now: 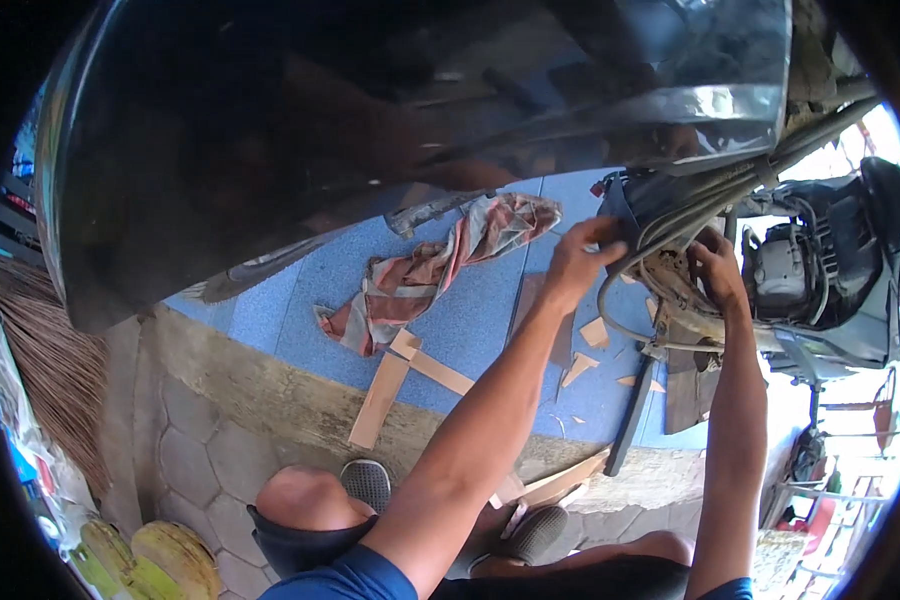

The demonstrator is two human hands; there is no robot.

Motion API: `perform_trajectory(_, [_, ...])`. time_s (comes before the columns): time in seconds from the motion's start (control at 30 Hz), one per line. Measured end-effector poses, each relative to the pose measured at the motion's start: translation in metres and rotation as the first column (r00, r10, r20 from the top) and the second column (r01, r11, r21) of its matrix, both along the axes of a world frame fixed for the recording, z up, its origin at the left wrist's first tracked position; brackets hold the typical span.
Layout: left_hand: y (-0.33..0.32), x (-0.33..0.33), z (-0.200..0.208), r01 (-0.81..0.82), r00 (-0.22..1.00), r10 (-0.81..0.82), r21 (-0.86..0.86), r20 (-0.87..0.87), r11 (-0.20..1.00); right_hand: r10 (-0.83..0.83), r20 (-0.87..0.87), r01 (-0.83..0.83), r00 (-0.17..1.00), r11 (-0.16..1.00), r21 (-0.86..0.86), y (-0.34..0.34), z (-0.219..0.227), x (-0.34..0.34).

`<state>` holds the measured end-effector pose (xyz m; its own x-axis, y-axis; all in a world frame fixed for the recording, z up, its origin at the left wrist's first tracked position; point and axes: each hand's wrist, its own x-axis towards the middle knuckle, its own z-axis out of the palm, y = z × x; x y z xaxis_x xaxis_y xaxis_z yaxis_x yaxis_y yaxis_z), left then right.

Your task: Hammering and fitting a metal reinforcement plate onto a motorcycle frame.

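My left hand (576,264) reaches in beside a dark plastic piece (620,208) and a bundle of black cables (705,195). Its thumb and fingers are apart, with nothing visible between them. To the right, my right hand (717,268) is closed, its fingers curled at the edge of a dusty brown part (667,268) under the cables. Whatever those fingers pinch is hidden. A thin looped cable (604,308) hangs below my left hand. Over everything looms a large glossy black panel (370,120).
A striped rag (410,285) lies on blue tiles (310,290) near wooden strips (380,400) and several tan scraps (594,333). A dark bar (630,420) crosses the ledge. Engine parts (785,260) stand at right, a stick broom (45,360) at left.
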<state>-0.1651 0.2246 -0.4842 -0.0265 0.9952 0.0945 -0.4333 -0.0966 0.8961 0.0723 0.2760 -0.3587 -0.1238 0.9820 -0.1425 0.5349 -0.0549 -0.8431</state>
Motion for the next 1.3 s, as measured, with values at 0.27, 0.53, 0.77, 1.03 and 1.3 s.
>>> perform_trajectory(0.27, [0.007,0.002,0.014,0.252,0.92,-0.19,-0.144,0.342,0.957,0.007,0.078,-0.008,0.997,1.0,0.02,0.002,-0.001,0.01])
perform_trajectory(0.53, [0.003,-0.004,0.012,0.293,0.882,-0.26,-0.025,0.394,0.956,-0.011,0.032,0.01,0.999,1.0,0.013,0.0,-0.001,0.007])
perform_trajectory(0.77, [0.012,-0.007,0.004,0.365,0.832,-0.299,-0.056,0.468,0.929,-0.015,-0.035,0.015,0.999,1.0,0.015,0.001,-0.007,0.008])
perform_trajectory(1.03, [0.021,-0.004,0.049,0.275,0.845,-0.123,-0.225,0.52,0.935,-0.033,0.05,0.034,0.998,0.999,-0.031,0.0,0.002,0.003])
perform_trajectory(1.3, [0.025,-0.017,0.059,0.39,0.842,-0.261,-0.198,0.473,0.899,-0.039,0.0,0.039,0.999,0.997,-0.067,-0.003,0.005,0.007])
